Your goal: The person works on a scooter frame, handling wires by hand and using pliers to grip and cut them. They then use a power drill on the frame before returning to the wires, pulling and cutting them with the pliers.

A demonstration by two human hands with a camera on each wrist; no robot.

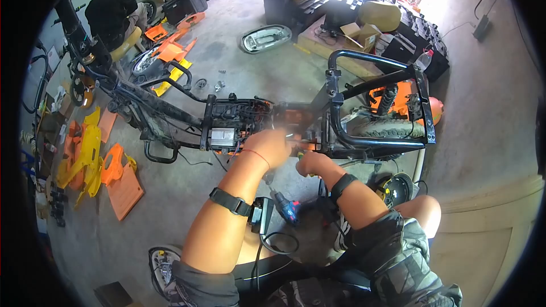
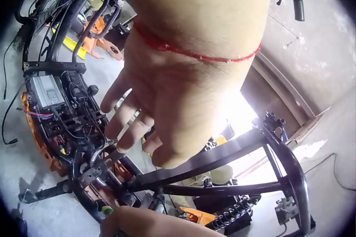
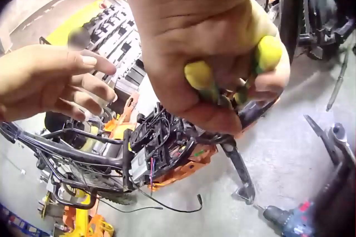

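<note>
My right hand [image 3: 206,42] grips pliers [image 3: 269,53] with yellow and green handles; their head is hidden behind the fingers. In the head view that right hand [image 1: 316,164] is low over the middle of a black scooter frame [image 1: 375,146]. My left hand [image 1: 267,146], blurred there, is just left of it, above the frame's open centre. The left wrist view shows the left hand [image 2: 167,103] with loosely spread fingers, a ring on one and nothing between them. A small blurred grey round thing [image 3: 79,38] appears above the left hand in the right wrist view.
A silver box [image 1: 223,137] and wiring sit in the frame. Below my arms lies a cordless drill [image 1: 287,209] on the floor. Orange and yellow panels [image 1: 85,156] lie at left. A person [image 1: 111,11] sits at back left; black bins [image 1: 277,7] stand behind.
</note>
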